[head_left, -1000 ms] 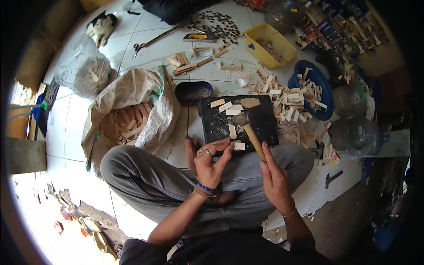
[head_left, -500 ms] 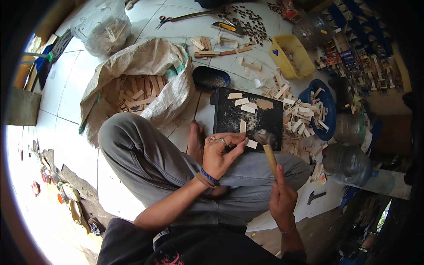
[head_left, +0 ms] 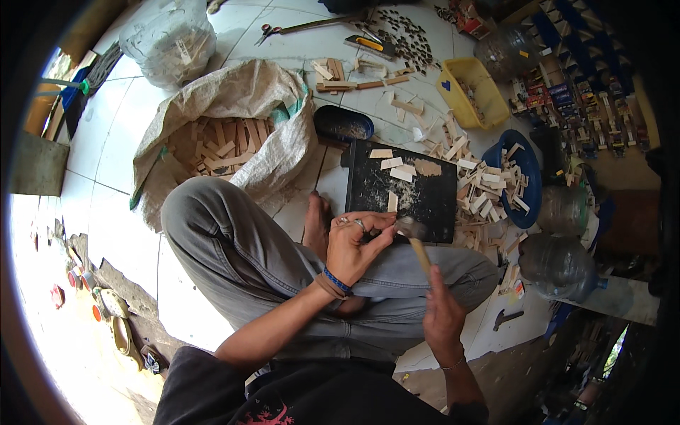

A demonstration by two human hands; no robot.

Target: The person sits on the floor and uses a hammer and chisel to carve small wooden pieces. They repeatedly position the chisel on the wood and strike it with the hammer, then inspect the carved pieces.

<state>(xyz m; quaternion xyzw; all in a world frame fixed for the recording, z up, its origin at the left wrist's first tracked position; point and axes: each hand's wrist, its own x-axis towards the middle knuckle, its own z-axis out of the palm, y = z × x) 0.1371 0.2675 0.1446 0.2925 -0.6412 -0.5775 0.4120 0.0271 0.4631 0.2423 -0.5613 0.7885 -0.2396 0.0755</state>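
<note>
My left hand [head_left: 354, 241] is closed in a pinch at the near edge of a black board [head_left: 433, 197]. A small pale wood piece lies at its fingertips, mostly hidden by the hammer head. The hammer [head_left: 421, 256] is in my closed right hand [head_left: 443, 319], gripped by its wooden handle. Its blurred metal head is over the wood piece, right beside my left fingertips; whether it touches cannot be made out. Farther up the board are several flat wood pieces [head_left: 391, 163] and scattered wood dust. One upright strip [head_left: 392, 202] lies just beyond my left fingers.
Right of the board, many wood pieces [head_left: 483, 185] spill from a blue basin [head_left: 533, 202]. A yellow tub [head_left: 489, 113] stands beyond. At left, an open woven sack [head_left: 166, 127] holds wood strips. A dark oval dish [head_left: 340, 119], scissors [head_left: 266, 32] and a second hammer [head_left: 507, 318] lie on the tiles.
The hammer and my right hand have moved left, bringing the head over the wood piece at my left fingertips. My left hand stays in its pinch. The whole view has shifted slightly.
</note>
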